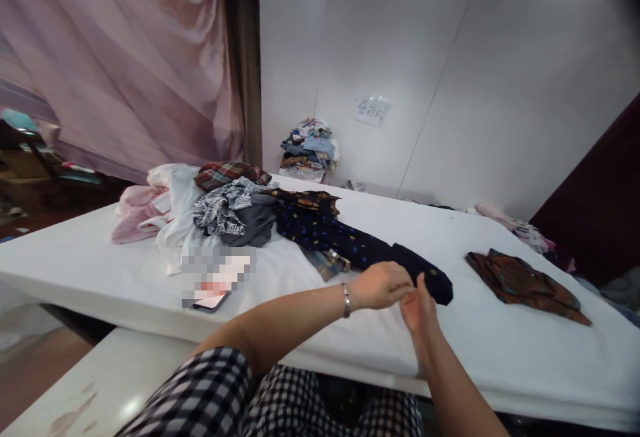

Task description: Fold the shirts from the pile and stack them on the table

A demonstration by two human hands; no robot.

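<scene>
While both hands, left hand [383, 285] and right hand [419, 307], pinch the end of the dark dotted garment [350, 240] stretched across the white table [100, 257] near the clothes pile [210, 207], I'd keep the fabric taut and pull evenly so it lies flat.

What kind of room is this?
Probably a clothes-sorting workroom: a long white table holds a heap of mixed clothes, another pile sits by the wall, and both hands grip a dark dotted garment.
</scene>
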